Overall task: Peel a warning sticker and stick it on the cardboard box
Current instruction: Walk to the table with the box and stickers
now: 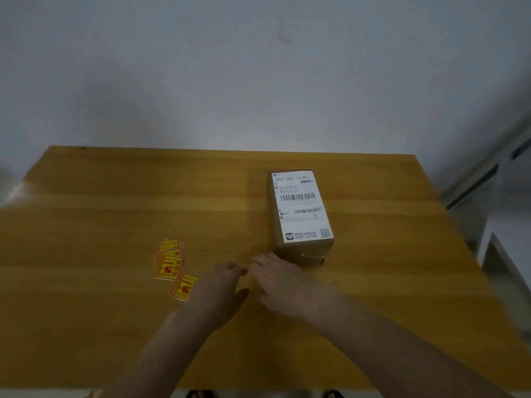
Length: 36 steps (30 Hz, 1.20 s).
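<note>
Lying flat on the yellow wooden counter (pixel 86 225), left of centre in the frame: a small fanned pile of yellow-and-red warning stickers (pixel 169 258), with one more sticker (pixel 184 286) set apart just below and right of the pile, tilted, close beside the left wrist. Standing right of centre, well apart from the stickers: the cardboard box (pixel 298 251), a long brown carton with its narrow end toward the lower edge of the frame, top almost wholly covered by a white shipping label (pixel 301 206) printed with barcodes and blurred text. Reaching up from the bottom of the frame, two bare forearms meeting just below the box. Left hand (pixel 222 291) at centre, palm down over the counter, fingers (pixel 230 268) loosely curled and pointing toward the upper right, thumb spread to the right; cannot tell whether anything is pinched there, since the picture is blurred. Right hand (pixel 283 282) just beside it, back upward, fingers (pixel 263 261) drawn close together with tips next to the near lower-left corner of the box; touching it or not, cannot tell, and nothing visibly held. Fingertips of both hands nearly meeting. Behind the counter, a plain pale wall (pixel 258 67) filling the upper half of the frame; at the right edge, white furniture (pixel 494 225) with dark gaps
</note>
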Motion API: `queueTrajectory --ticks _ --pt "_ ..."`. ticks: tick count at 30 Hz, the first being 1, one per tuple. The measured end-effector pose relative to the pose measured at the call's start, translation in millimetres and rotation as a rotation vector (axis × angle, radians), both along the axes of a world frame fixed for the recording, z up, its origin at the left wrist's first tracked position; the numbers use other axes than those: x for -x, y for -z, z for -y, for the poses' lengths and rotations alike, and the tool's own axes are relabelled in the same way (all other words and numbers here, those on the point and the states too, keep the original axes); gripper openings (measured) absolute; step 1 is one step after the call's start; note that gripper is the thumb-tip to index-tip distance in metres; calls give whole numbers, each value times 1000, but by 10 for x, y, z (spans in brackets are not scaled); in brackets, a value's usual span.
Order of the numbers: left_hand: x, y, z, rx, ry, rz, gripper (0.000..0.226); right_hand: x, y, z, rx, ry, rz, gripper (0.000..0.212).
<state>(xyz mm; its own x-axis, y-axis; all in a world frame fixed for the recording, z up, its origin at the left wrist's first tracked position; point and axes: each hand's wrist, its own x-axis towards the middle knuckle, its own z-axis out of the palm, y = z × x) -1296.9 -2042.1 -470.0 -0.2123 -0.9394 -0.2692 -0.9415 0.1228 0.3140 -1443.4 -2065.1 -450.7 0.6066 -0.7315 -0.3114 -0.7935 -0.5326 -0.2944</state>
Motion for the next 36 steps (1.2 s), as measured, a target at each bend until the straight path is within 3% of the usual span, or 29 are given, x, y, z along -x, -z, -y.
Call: queueTrajectory --ticks 7,12,21,27,36 --pt "-319 675 -78 317 -7 43 36 -142 773 145 129 -14 46 35" --pt "-432 853 -431 404 -86 1 32 -294 973 -86 230 -53 83 38" --pt "-729 703 -1325 309 -217 26 38 -754 1009 -775 246 -26 73 46" --pt "-854 673 -1616 259 -219 20 39 -1200 1080 -822 133 31 0 59" --pt "-990 628 -1757 244 -212 66 40 -908 1125 -933 227 68 -125 65"
